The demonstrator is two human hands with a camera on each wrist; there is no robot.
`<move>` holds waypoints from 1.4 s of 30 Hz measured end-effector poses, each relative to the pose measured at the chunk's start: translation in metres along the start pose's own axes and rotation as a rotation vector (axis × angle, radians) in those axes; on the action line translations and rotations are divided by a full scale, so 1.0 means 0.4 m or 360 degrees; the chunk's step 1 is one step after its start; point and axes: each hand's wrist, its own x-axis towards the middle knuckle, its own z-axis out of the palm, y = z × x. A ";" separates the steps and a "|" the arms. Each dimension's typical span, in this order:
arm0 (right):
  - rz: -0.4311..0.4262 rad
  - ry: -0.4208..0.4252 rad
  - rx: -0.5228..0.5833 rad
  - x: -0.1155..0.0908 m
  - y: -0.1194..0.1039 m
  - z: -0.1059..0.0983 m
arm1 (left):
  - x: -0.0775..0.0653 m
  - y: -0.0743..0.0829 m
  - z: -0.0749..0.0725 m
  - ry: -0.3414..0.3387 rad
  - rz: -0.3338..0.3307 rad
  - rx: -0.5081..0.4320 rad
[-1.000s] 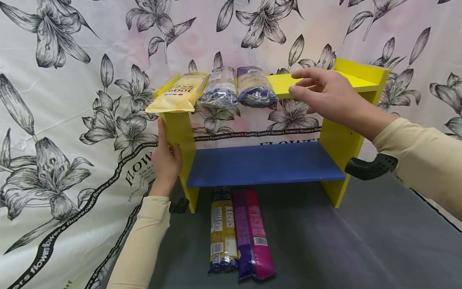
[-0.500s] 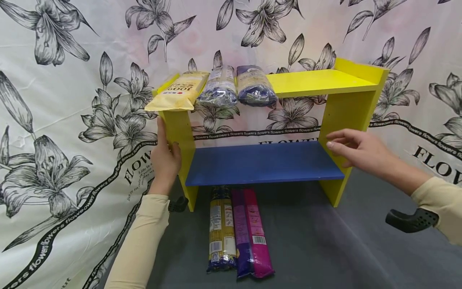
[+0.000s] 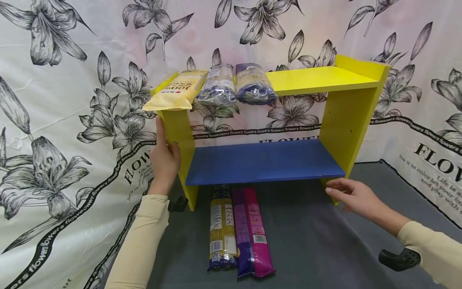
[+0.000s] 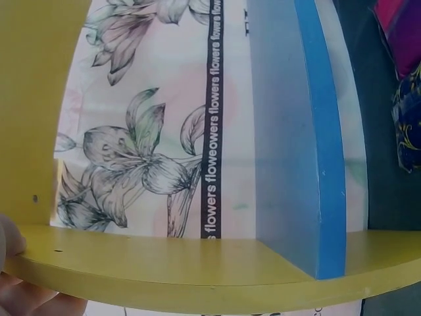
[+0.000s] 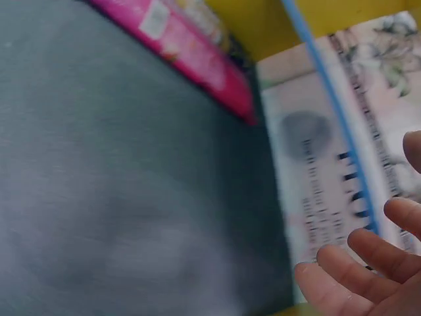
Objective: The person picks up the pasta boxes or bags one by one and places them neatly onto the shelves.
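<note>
My left hand grips the left side panel of a yellow shelf unit, thumb on the inner face and fingers round the outside. In the left wrist view its fingertips show at the panel's edge. My right hand holds nothing; its fingers are loosely bent, near the foot of the right side panel. A yellow packet and two clear-and-blue packets, one left and one right, lie side by side on the yellow top board.
The blue middle board spans the side panels. Below it, a gold-and-blue packet and a pink-and-purple packet lie side by side on the dark grey surface. A flower-printed sheet hangs behind and at the sides.
My right hand has come down from the top board, past the right side panel, to near its foot. The left hand keeps its grip and the packets stay in place.
</note>
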 end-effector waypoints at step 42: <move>-0.0146 -0.0340 -0.0059 0.132 -0.198 0.500 | -0.003 -0.013 0.011 0.0075 0.0138 0.0001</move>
